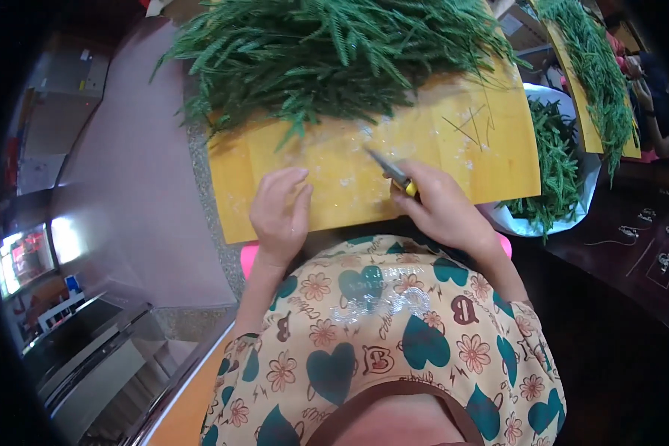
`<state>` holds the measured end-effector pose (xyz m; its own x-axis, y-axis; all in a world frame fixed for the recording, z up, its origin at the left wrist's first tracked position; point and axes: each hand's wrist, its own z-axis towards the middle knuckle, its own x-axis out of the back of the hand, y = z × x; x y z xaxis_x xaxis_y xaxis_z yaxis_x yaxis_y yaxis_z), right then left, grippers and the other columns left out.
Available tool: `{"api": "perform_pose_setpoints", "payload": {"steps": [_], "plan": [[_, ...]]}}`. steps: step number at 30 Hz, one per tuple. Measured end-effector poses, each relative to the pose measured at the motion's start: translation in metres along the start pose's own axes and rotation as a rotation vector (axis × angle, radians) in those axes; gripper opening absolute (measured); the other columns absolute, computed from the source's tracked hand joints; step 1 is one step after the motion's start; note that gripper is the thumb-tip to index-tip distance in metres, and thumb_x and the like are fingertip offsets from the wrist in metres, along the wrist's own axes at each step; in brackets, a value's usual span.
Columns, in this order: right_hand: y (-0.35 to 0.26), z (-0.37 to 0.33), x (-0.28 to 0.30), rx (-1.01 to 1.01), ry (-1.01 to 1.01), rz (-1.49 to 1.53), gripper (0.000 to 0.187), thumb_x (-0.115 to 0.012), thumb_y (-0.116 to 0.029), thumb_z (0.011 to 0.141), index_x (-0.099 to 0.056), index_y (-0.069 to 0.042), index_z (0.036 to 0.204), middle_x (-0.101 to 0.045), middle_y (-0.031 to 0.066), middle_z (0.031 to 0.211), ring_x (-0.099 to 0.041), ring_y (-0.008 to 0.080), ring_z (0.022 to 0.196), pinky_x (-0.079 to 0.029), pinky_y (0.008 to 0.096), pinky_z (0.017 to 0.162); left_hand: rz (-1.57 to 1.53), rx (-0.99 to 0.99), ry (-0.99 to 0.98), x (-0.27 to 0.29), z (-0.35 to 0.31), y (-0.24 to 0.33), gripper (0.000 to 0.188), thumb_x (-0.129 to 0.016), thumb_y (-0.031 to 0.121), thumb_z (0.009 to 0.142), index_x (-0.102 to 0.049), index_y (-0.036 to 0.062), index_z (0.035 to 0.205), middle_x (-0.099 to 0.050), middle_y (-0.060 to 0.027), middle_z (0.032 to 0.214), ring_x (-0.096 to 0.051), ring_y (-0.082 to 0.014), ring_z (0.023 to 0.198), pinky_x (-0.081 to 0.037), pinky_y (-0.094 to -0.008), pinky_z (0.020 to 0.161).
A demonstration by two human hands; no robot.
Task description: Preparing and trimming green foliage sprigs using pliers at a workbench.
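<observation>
My right hand [442, 204] is wrapped round a small hand tool [390, 169] with a grey pointed end and a yellow-and-black handle. It looks like snips or scissors, but its exact kind is unclear. The tip points up and left over a yellow board [327, 160]. Above the board's near left part is my left hand [279, 212], its fingers loosely bent and its thumb apart from them; nothing shows in it. Beyond both hands, a thick heap of green needle-leaved sprigs [327, 56] covers the far part of the board.
Thin dark wires or stems [472, 126] lie on the board's right side. A white tub [587, 189] with more sprigs stands to the right. Past it, another person's hands [639, 89] are by a second board with greenery [602, 82]. A pink stool edge [249, 260] shows under my board.
</observation>
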<state>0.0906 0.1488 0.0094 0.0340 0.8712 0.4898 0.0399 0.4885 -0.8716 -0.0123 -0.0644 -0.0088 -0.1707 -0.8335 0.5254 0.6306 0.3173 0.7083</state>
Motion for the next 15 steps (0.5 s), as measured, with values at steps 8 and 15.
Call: {"api": "perform_pose_setpoints", "payload": {"steps": [8,15], "plan": [[-0.009,0.035,-0.044,0.009,-0.013,-0.650,0.028,-0.059,-0.004,0.072,-0.050,-0.003,0.099,-0.054,0.0151,0.091,-0.057,0.0320,0.072,-0.047,0.0389,0.064,-0.069,-0.019,0.152,0.003,-0.001,-0.008,0.018,-0.063,-0.005,0.074,-0.057,0.0009,0.091,-0.059,-0.0131,0.089,-0.059,-0.0229,0.078,-0.048,-0.0286,0.065],[-0.010,0.064,-0.065,0.319,0.158,-0.643,0.031,-0.060,-0.005,0.072,-0.050,-0.003,0.101,-0.053,0.0124,0.093,-0.056,0.0306,0.075,-0.048,0.0376,0.067,-0.132,0.002,0.201,0.019,0.005,-0.016,0.019,-0.061,-0.006,0.076,-0.056,-0.0001,0.093,-0.058,-0.0111,0.088,-0.057,-0.0193,0.079,-0.048,-0.0268,0.069]]}}
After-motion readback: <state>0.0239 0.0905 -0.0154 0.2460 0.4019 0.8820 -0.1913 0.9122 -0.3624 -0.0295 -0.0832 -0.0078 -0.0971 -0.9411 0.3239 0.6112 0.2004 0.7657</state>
